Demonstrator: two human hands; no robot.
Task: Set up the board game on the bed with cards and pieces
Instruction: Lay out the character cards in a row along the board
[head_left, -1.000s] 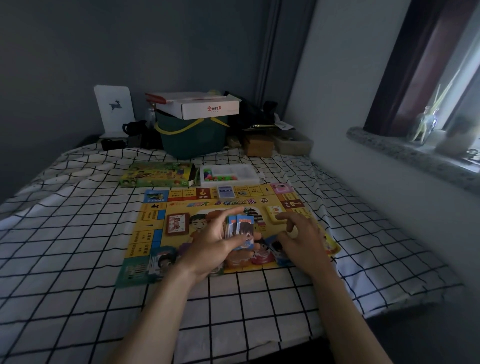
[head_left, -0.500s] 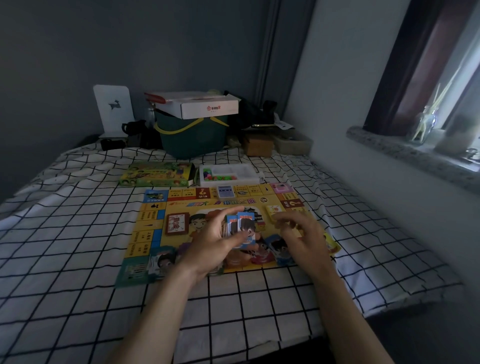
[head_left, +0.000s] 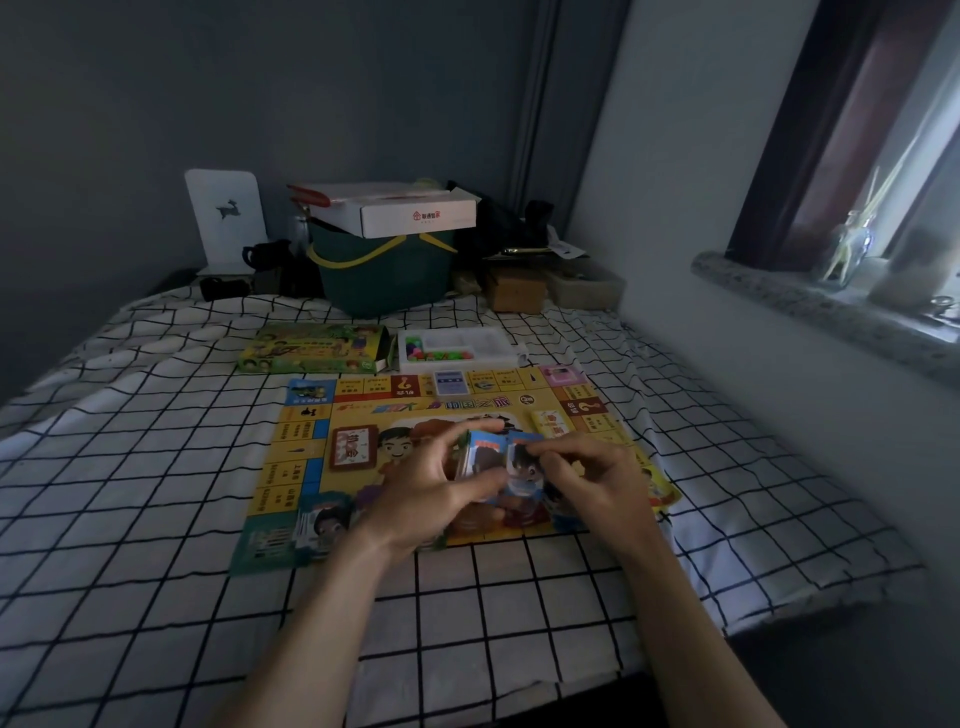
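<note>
Two hands meet over board centre: left hand (head_left: 431, 488) grips card deck (head_left: 488, 460) from left side, right hand (head_left: 589, 480) pinches top card at deck's right edge. Deck held just above game board (head_left: 311, 415), between both hands. Board already unfolded flat on bed (head_left: 130, 493). Placed so far: red-backed stack (head_left: 354, 447) left of hands, yellow stack (head_left: 550, 423) right, blue card (head_left: 451, 383) at far edge, character card (head_left: 324, 525) near left corner. Likely left: dealing held deck, taking coloured pieces from white tray (head_left: 460, 349) beyond board. Game box (head_left: 311, 348) beside tray.
</note>
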